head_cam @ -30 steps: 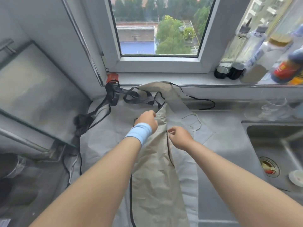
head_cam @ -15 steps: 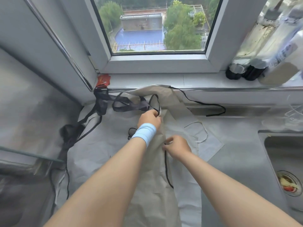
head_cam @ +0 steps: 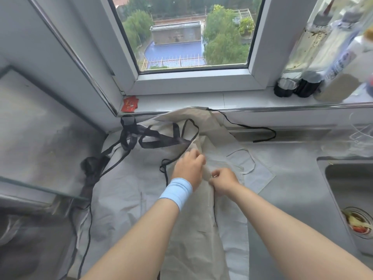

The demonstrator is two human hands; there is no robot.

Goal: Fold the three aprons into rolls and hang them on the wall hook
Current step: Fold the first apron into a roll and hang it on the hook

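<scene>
Aprons [head_cam: 141, 199] are laid overlapping on the steel counter [head_cam: 292, 209], directly below the window sill [head_cam: 222, 100]. The uppermost piece, a beige apron [head_cam: 193, 239], is folded lengthwise into a narrow, creased strip. It runs from the sill edge down to the bottom of the view, and dark piping is seen along one side. Paler grey-white fabric [head_cam: 125, 190] is spread flat beneath it on both sides; the number of layers cannot be told. Black straps [head_cam: 159, 138] are tangled in loose loops at the upper left of the cloth, close under the sill corner. A thin black cord [head_cam: 252, 128] is trailed rightward along the back of the counter.

The hands are held close together at the upper part of the beige strip. The left hand [head_cam: 188, 168], marked by a light blue wristband [head_cam: 177, 191], is placed on the fold with its fingers curled round the fabric; fine detail is lost to blur. The right hand [head_cam: 224, 181] is set just beside it, and a pinch of the same beige cloth is held between thumb and fingers.

A sink [head_cam: 347, 178] is let into the counter at the right. Bottles [head_cam: 333, 57] are stood on the sill at the right, and a small red packet [head_cam: 130, 104] is lodged at its left corner.
</scene>
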